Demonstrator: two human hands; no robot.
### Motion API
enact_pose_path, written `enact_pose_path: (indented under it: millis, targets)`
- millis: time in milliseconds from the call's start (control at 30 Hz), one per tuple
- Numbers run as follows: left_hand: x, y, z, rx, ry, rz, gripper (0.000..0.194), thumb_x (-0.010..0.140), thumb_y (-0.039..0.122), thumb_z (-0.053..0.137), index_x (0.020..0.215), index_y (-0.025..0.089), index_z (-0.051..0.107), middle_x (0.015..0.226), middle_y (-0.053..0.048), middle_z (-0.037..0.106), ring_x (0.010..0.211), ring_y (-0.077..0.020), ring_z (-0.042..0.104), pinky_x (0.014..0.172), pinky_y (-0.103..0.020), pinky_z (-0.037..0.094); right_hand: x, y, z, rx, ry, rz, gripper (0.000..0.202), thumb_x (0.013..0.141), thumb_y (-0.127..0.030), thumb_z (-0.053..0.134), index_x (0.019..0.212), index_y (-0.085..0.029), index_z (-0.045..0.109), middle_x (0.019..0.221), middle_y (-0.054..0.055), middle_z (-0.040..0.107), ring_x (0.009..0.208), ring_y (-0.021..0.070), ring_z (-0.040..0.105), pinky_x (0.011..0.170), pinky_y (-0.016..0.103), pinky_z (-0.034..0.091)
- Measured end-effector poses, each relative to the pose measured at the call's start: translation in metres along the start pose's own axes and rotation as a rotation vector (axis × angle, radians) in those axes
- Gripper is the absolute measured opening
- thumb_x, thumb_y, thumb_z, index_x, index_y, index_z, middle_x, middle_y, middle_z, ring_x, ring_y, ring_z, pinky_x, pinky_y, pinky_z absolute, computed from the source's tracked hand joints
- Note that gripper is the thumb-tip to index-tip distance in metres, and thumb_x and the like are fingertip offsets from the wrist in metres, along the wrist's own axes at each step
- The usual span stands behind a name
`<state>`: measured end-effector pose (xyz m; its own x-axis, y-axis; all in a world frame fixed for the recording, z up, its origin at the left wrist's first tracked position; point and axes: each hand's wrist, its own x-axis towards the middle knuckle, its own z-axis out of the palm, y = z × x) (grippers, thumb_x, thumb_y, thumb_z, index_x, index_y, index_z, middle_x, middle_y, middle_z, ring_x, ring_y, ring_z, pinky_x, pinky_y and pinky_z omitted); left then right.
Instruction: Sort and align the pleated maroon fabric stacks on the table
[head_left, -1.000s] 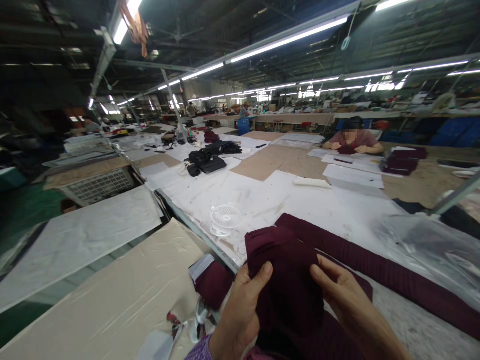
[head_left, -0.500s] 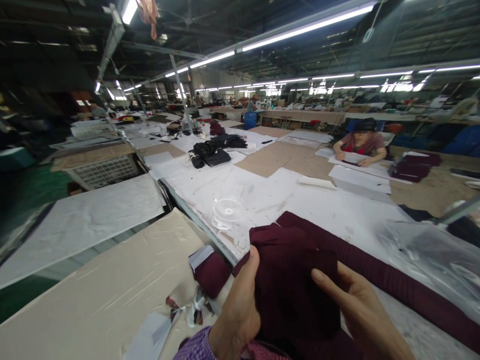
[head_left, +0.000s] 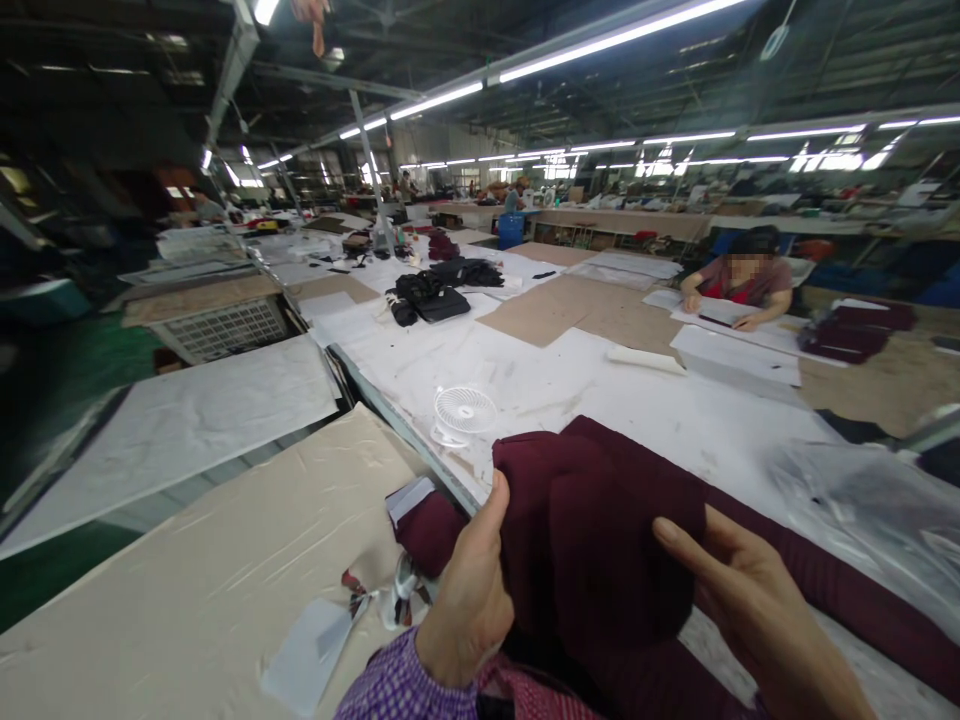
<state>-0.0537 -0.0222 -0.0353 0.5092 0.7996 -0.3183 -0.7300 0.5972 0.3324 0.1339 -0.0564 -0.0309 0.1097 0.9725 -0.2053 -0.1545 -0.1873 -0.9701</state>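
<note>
A dark maroon piece of fabric (head_left: pixel 592 540), folded over in layers, is held up in front of me between both hands. My left hand (head_left: pixel 469 590) grips its left edge, thumb pointing up along the near side. At the right edge my right hand (head_left: pixel 739 580) pinches it, thumb on the near face and fingers behind. Behind the held piece, a long strip of maroon fabric (head_left: pixel 832 590) lies across the white table to the right. Left of my left hand sits a smaller maroon bundle (head_left: pixel 429 530) with a pale piece on top.
A small white fan (head_left: pixel 465 410) stands on the white-covered table (head_left: pixel 525 375). Black garments (head_left: pixel 431 300) lie further back. Clear plastic (head_left: pixel 847 490) is at the right. Across the table a co-worker (head_left: pixel 739 280) handles cloth. Cream sheeting (head_left: pixel 202 560) covers the left surface.
The top of the held fabric has folded over and opened out, now showing a rounded flap. My hands have moved slightly apart, still gripping it. The view has shifted slightly.
</note>
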Motion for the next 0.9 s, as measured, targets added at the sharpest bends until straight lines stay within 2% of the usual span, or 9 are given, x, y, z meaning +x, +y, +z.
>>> enact_pose_path:
  millis: [100, 233, 367, 500, 567, 667, 733, 833, 900]
  targets:
    - [0.002, -0.003, 0.001, -0.001, -0.061, -0.016, 0.054, 0.089, 0.048, 0.043, 0.124, 0.009, 0.057, 0.115, -0.013, 0.068, 0.123, -0.0271, 0.052, 0.111, -0.042, 0.032, 0.001, 0.000, 0.005, 0.006, -0.036, -0.014, 0.040, 0.077, -0.037, 0.071, 0.116, -0.030, 0.065, 0.122, 0.004, 0.067, 0.112, 0.0270, 0.060, 0.098, 0.039, 0.047]
    - [0.001, -0.007, 0.003, -0.011, -0.097, -0.024, 0.055, 0.090, 0.050, 0.040, 0.128, 0.013, 0.054, 0.119, -0.012, 0.066, 0.124, -0.0276, 0.051, 0.111, -0.044, 0.032, 0.003, 0.004, 0.012, 0.059, -0.053, 0.032, 0.047, 0.073, -0.038, 0.074, 0.118, -0.029, 0.064, 0.116, 0.006, 0.069, 0.105, 0.0290, 0.064, 0.089, 0.041, 0.053]
    - [-0.001, -0.007, 0.002, -0.005, -0.097, -0.020, 0.053, 0.091, 0.048, 0.038, 0.125, 0.013, 0.057, 0.120, -0.012, 0.066, 0.124, -0.0276, 0.051, 0.110, -0.044, 0.033, 0.005, 0.008, 0.014, 0.052, -0.097, 0.040, 0.040, 0.073, -0.038, 0.074, 0.112, -0.027, 0.068, 0.107, 0.006, 0.073, 0.097, 0.0283, 0.067, 0.085, 0.040, 0.054]
    - [0.000, -0.007, -0.004, 0.012, -0.193, 0.018, 0.059, 0.087, 0.057, 0.039, 0.119, 0.013, 0.062, 0.119, -0.013, 0.066, 0.123, -0.0294, 0.051, 0.109, -0.045, 0.034, 0.005, 0.011, 0.016, 0.033, -0.069, 0.042, 0.040, 0.072, -0.039, 0.075, 0.109, -0.023, 0.069, 0.100, 0.007, 0.074, 0.093, 0.0282, 0.068, 0.083, 0.041, 0.054]
    - [0.000, -0.009, -0.008, 0.043, -0.212, 0.069, 0.059, 0.084, 0.059, 0.046, 0.117, 0.013, 0.064, 0.119, -0.013, 0.066, 0.123, -0.0300, 0.052, 0.108, -0.045, 0.036, 0.006, 0.013, 0.017, 0.021, -0.045, 0.028, 0.042, 0.072, -0.041, 0.074, 0.110, -0.023, 0.068, 0.101, 0.007, 0.074, 0.092, 0.0279, 0.067, 0.084, 0.041, 0.054]
    - [-0.001, -0.013, -0.011, 0.164, -0.114, 0.189, 0.044, 0.079, 0.037, 0.065, 0.118, 0.018, 0.063, 0.119, -0.009, 0.067, 0.119, -0.0267, 0.055, 0.108, -0.042, 0.036, 0.008, 0.015, 0.020, -0.009, -0.026, 0.004, 0.042, 0.072, -0.043, 0.073, 0.109, -0.023, 0.068, 0.100, 0.006, 0.074, 0.090, 0.0268, 0.067, 0.081, 0.039, 0.054]
    - [0.000, -0.015, -0.011, 0.244, -0.035, 0.230, 0.045, 0.076, 0.023, 0.070, 0.120, 0.021, 0.061, 0.116, -0.007, 0.069, 0.115, -0.0242, 0.059, 0.107, -0.041, 0.037, 0.009, 0.015, 0.020, -0.053, -0.024, -0.010, 0.040, 0.072, -0.044, 0.073, 0.106, -0.023, 0.068, 0.099, 0.005, 0.074, 0.090, 0.0254, 0.067, 0.081, 0.036, 0.054]
    - [0.001, -0.015, -0.010, 0.286, 0.010, 0.219, 0.041, 0.077, 0.020, 0.068, 0.117, 0.021, 0.063, 0.109, -0.007, 0.072, 0.109, -0.0230, 0.062, 0.104, -0.040, 0.040, 0.010, 0.013, 0.017, -0.119, -0.056, -0.059, 0.038, 0.072, -0.045, 0.073, 0.102, -0.023, 0.067, 0.102, 0.005, 0.072, 0.092, 0.0244, 0.065, 0.083, 0.035, 0.053]
    - [0.001, -0.012, -0.010, 0.311, 0.008, 0.206, 0.036, 0.077, 0.020, 0.068, 0.112, 0.019, 0.066, 0.106, -0.007, 0.073, 0.106, -0.0230, 0.063, 0.102, -0.040, 0.043, 0.010, 0.009, 0.013, -0.166, -0.029, -0.135, 0.039, 0.072, -0.049, 0.071, 0.102, -0.025, 0.065, 0.110, 0.005, 0.068, 0.098, 0.0243, 0.063, 0.084, 0.033, 0.051]
